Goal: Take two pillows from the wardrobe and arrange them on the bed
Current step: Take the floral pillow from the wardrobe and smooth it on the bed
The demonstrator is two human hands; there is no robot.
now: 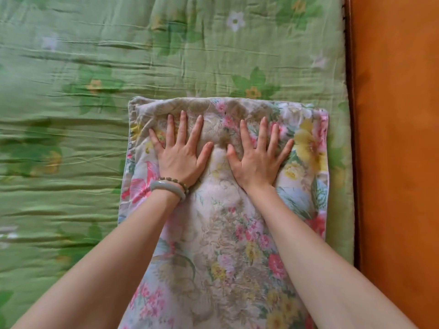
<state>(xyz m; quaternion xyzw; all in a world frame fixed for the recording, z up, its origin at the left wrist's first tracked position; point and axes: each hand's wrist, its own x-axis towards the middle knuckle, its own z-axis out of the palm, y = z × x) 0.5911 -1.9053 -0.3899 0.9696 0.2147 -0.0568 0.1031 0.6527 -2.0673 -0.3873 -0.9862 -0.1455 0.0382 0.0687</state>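
Two bare forearms reach in from the near edge. Floral pillow [221,245] lies flat on the bed [71,138], running from the near edge toward mid-frame, close to the bed's right side. Left hand [181,160] and right hand [255,161] rest palm-down side by side on its far half, fingers spread, gripping nothing. Bangle [167,188] on left wrist. Green flowered quilt, wrinkled, beyond. Orange wood board [399,138] along the right.
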